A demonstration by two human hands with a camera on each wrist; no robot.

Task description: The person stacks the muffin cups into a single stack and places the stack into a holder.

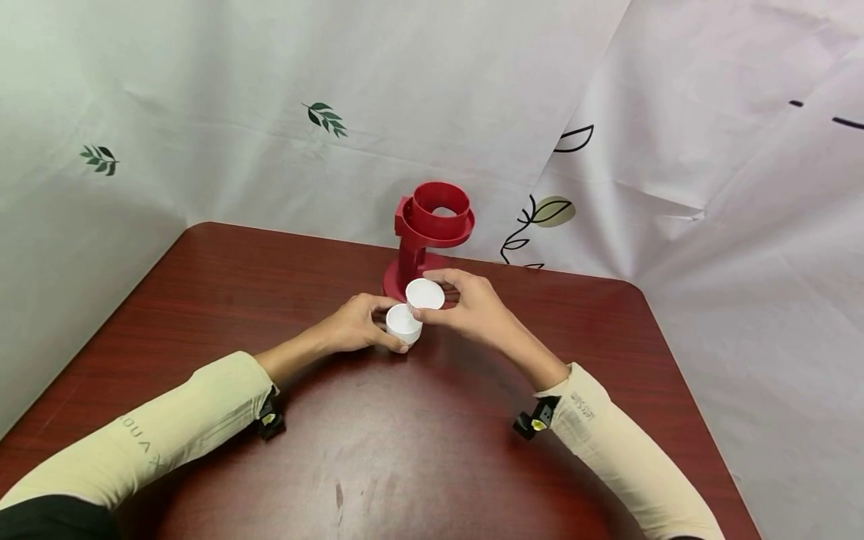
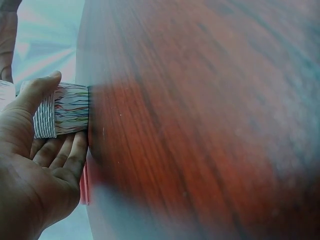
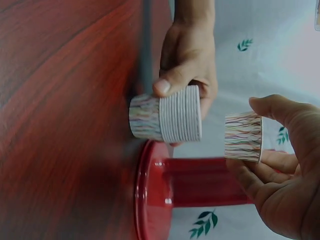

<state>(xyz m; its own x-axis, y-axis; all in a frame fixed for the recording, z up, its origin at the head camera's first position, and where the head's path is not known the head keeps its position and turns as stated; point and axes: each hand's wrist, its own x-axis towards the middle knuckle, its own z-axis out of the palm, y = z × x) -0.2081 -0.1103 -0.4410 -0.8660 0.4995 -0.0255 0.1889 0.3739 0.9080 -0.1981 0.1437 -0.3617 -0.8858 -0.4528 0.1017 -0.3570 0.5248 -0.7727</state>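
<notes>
My left hand (image 1: 352, 324) grips a stack of small paper cups (image 1: 403, 327), thumb on one side and fingers on the other. The stack stands upright on the table, its many nested rims showing as ridges in the right wrist view. Between the thumb and fingers of my right hand (image 1: 478, 306) is a single paper cup (image 3: 243, 137) with thin coloured wavy lines on its white side. That cup is upright above the stack, with a gap between them in the right wrist view. Right behind both hands rises a red stand (image 1: 410, 259) with a round base.
The red stand carries a ring-shaped holder (image 1: 442, 210) at its top, near the table's back edge. A white cloth (image 1: 256, 172) with leaf prints hangs behind the dark red wooden table (image 1: 378, 450). Small black wrist cameras (image 1: 271, 420) sit at both cuffs.
</notes>
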